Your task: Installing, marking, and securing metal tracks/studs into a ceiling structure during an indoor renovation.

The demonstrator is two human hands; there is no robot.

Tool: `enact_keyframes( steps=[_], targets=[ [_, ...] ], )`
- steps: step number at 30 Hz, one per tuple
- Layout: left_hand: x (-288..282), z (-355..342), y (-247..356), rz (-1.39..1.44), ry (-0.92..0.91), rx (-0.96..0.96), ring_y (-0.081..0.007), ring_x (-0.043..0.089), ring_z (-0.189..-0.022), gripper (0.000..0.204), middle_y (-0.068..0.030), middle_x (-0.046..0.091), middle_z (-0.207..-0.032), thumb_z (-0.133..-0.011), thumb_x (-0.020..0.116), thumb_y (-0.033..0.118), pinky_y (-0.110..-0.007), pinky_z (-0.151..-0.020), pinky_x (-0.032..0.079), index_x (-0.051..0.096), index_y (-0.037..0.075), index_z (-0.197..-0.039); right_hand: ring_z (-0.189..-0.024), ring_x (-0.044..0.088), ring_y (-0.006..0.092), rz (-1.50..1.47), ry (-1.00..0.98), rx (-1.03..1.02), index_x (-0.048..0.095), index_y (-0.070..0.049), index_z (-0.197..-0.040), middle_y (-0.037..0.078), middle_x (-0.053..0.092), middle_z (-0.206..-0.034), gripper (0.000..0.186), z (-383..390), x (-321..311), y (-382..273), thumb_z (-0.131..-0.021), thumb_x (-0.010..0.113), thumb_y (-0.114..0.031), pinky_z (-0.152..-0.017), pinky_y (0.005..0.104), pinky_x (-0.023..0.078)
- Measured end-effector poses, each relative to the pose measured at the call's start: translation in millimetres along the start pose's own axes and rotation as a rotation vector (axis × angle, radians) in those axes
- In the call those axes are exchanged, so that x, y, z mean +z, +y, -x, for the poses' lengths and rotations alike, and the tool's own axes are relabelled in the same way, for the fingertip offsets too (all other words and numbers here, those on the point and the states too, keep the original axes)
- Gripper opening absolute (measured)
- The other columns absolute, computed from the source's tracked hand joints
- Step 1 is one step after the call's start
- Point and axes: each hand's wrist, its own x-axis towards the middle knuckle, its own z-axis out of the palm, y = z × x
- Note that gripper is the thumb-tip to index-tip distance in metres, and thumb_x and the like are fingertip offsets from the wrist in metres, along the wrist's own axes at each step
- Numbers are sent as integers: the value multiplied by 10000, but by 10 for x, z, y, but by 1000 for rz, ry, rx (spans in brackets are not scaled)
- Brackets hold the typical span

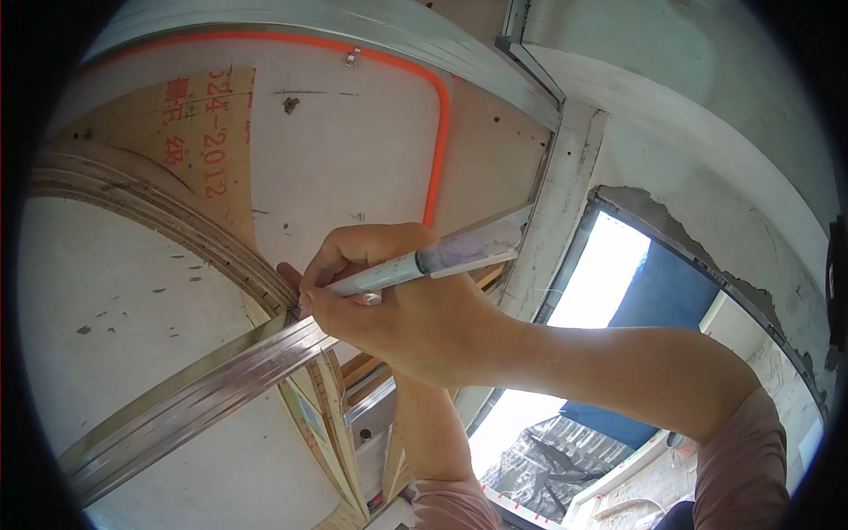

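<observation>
My right hand (424, 322) pinches a marker pen (380, 276) with a pale barrel and a clear purplish cap on its rear end. Its writing end points down and left, hidden behind my fingers, close to where a shiny metal channel (190, 411) meets a curved, layered plywood strip (216, 243). From the lower edge my left forearm (431, 433) rises behind the right hand. Most of my left hand (288, 275) is covered; only what looks like a fingertip shows beside the plywood, so its grip is hidden.
Orange conduit (436, 150) runs along the ceiling board, held by a small metal clip (352, 57). Wooden strips (322, 433) stand below the channel. At right, a window opening (609, 274) has a blue sheet (667, 300) and broken plaster round its edge.
</observation>
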Motion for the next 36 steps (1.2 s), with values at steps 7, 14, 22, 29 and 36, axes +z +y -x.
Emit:
enact_keyframes(
  steps=[7, 14, 22, 29, 36],
  targets=[
    [-110, -89, 120, 6, -281, -124, -121, 601, -732, 243, -49, 586, -870, -1010, 426, 145, -169, -705, 493, 579, -43, -1017, -660, 636, 116, 23, -9, 30, 669, 28, -861, 99, 692, -781, 167, -17, -9, 12, -828, 651, -135, -603, 255, 504],
    [-58, -82, 119, 9, -138, -139, -119, 620, -757, 245, -60, 609, -900, -1005, 445, 158, -174, -685, 502, 590, -37, -1033, -628, 637, 122, 18, 19, 18, 664, 34, -819, 104, 686, -738, 183, -23, -13, 47, -816, 659, -149, -575, 255, 501],
    [-85, -27, 262, -105, -35, -79, -115, 639, -763, 193, -69, 628, -905, -960, 524, 143, -182, -660, 516, 593, -33, -1002, -624, 633, 119, -27, -5, 57, 660, 36, -814, 99, 682, -729, 181, -6, -34, 10, -815, 656, -146, -571, 252, 498],
    [-15, -35, -7, -227, -97, 66, -115, 645, -732, 170, -68, 626, -888, -933, 571, 130, -177, -649, 529, 579, -32, -984, -611, 623, 111, -44, -38, 123, 652, 40, -802, 88, 674, -714, 179, -12, -64, -51, -813, 645, -139, -564, 247, 491],
    [15, 13, -22, -200, -52, 111, -114, 640, -694, 156, -63, 622, -870, -923, 589, 114, -176, -631, 533, 570, -33, -972, -621, 621, 102, -123, -41, 58, 655, 21, -808, 75, 675, -715, 173, 11, -92, 17, -824, 639, -150, -575, 242, 487]
  ],
)
